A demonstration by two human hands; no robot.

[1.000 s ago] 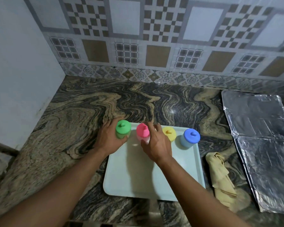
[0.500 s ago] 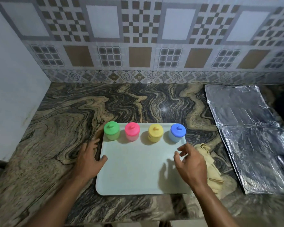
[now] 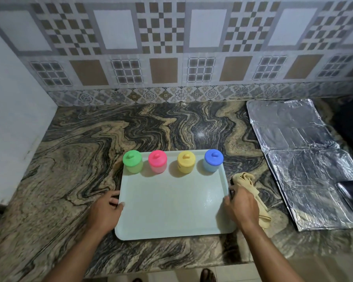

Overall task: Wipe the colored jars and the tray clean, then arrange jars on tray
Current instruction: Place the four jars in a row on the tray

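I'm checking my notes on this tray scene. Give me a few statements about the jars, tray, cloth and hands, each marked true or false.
1. Four jars stand in a row along the far edge of the tray. True.
2. The blue jar is at the left end. False: the green jar is; blue is at the right end.
3. The cloth lies on the tray. False: it lies on the counter, right of it.
4. The left hand and right hand are at the tray's side edges. True.
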